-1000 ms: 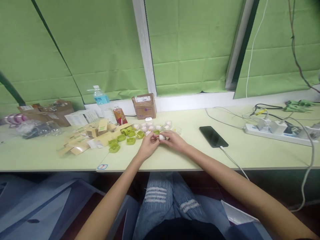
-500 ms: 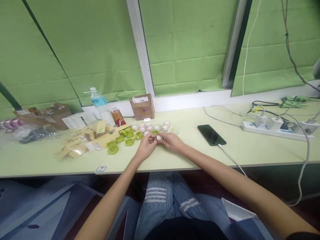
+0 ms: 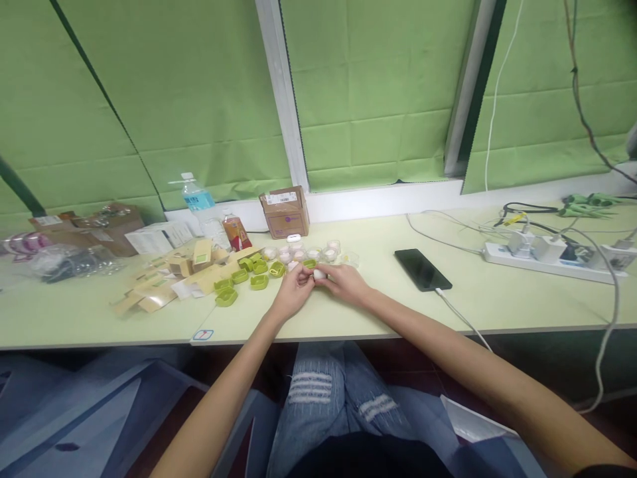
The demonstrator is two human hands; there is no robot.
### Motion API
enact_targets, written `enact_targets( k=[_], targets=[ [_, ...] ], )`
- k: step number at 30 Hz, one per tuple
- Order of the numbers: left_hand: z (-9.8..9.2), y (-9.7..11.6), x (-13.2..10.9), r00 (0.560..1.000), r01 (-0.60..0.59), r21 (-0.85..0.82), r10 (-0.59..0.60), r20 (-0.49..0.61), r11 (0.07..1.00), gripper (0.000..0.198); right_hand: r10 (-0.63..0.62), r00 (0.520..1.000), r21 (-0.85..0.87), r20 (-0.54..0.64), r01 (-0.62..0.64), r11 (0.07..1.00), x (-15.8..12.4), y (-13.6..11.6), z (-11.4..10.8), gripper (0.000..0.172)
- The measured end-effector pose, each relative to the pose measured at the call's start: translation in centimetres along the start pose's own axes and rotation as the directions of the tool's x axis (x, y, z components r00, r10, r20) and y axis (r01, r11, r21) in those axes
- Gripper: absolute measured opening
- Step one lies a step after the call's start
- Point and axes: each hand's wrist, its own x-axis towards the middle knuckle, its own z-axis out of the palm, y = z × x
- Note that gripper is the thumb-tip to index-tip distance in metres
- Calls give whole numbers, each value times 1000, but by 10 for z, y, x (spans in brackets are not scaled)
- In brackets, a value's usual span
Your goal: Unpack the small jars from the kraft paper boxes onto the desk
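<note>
My right hand (image 3: 346, 281) is closed around a small white rounded piece (image 3: 319, 273), pinched between thumb and fingers. My left hand (image 3: 293, 288) meets it from the left, fingers curled and fingertips at the piece's edge. What kind of thing the piece is cannot be made out. Just beyond my hands stand several small clear round cups (image 3: 313, 254) with pale pink contents. A green holder (image 3: 309, 263) shows behind my fingertips. More green open holders (image 3: 259, 282) lie to the left of my left hand.
Flattened cardboard packaging (image 3: 159, 295) lies on the left. A bottle with blue liquid (image 3: 196, 199) and a brown box (image 3: 285, 214) stand at the back. On the right are a phone (image 3: 423, 269) with a white cable and a power strip (image 3: 552, 263).
The whole view has shifted very slightly. Both hands keep the same hold on the white piece, with hardly any movement.
</note>
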Motion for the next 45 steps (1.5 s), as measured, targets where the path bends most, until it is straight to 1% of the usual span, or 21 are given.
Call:
enact_targets(
  k=[3,6,8,11,13,17,19,21,23,26,28,32,36,40,43,45],
  targets=[
    [1,2,-2,1000,3,-6,-3,25,1000,16,0,1000,1,3,0,1000,-1,0,-1,36],
    [0,3,-4,999,-15,1,15,41,1000,25,-3,1000,-2,0,3,1000,-1,2,0,44],
    [-1,4,-5,998,-39,41,37,44,998,32,-11,1000,4,-2,11,1000,-1,5,0,52],
    [-3,7,-6,994,-73,74,67,81,995,37,-56,998,21,-6,56,998,-1,10,1,62],
    [-3,10,-8,991,-75,48,69,115,996,41,-71,997,8,-8,71,997,-1,11,1,60],
    [0,10,-9,989,-19,-12,21,148,1000,50,-21,1000,-74,-4,21,997,0,9,2,52],
    [2,7,-9,986,-4,-49,12,169,999,56,8,1000,-97,-21,-10,995,1,6,3,52],
    [4,4,-7,986,-26,-42,33,165,999,61,30,999,-97,-38,-34,995,1,2,4,55],
    [4,1,-6,988,-75,38,70,136,996,58,42,998,-88,-42,-46,995,1,-1,4,57],
    [4,-1,-4,987,-136,180,117,111,974,49,61,997,-60,-36,-63,996,0,-4,3,53],
    [3,-1,-3,986,-149,211,128,110,966,46,69,997,-20,-31,-70,997,-1,-4,3,53],
    [2,2,-4,984,-159,187,139,113,969,40,45,998,106,-36,-41,994,-1,0,3,55],
    [3,6,-5,980,-167,143,147,136,976,37,2,998,247,-68,15,969,0,9,5,54],
    [4,11,-8,981,-130,85,116,158,988,35,-7,997,355,-76,34,934,1,16,5,53],
    [1,17,-11,981,-82,9,79,179,997,34,-33,998,366,-56,51,929,1,17,2,55],
    [0,20,-12,985,-49,-19,52,166,999,29,-56,998,319,-33,63,946,0,17,1,54]
  ],
)
